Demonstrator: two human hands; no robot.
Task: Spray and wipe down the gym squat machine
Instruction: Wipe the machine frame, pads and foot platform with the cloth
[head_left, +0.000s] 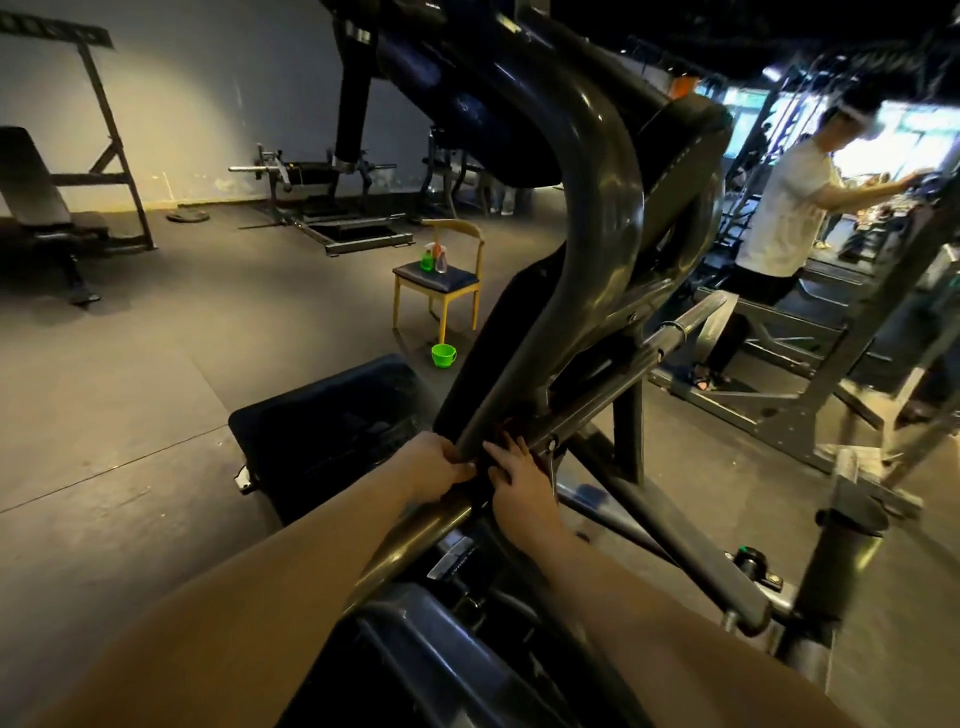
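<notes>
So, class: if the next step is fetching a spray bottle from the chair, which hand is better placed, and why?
Probably the left hand. The chair with the spray bottles stands to the left of the machine's curved frame tube, while the right hand lies on the tube's far side and would have to cross it.

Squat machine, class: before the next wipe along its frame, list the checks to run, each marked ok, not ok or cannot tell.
1. Left hand on the frame tube: ok.
2. Right hand at the same joint: ok.
3. Cloth in either grip: cannot tell.
4. Spray bottles within reach: not ok, they stand on the chair.
5. Green bucket close by: not ok, on the floor by the chair.
6. Bystander clear of the machine: ok.
</notes>
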